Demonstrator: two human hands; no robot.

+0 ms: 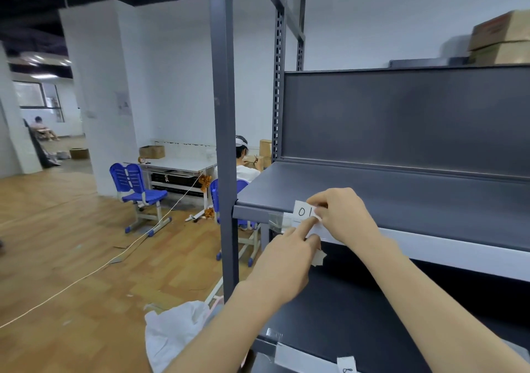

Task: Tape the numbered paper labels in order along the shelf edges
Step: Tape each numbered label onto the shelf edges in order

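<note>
At shelf edge (pixel 430 246), both hands press paper label (pixel 301 211).

You are looking at a shelf (pixel 372 197) of grey painted metal, matt and smooth, its front edge (pixel 252 212) catching a dull sheen. You are pressing a label (pixel 301 211) of plain white matt paper, inked in black, under bare hands. A strip of clear tape (pixel 276 220) is showing glossy on the edge. The floor (pixel 57 229) is showing wood-look planks with a soft gloss. The chair (pixel 134 183) is showing shiny blue plastic. Brown cardboard boxes (pixel 502 37) are looking rough and matt.
</note>
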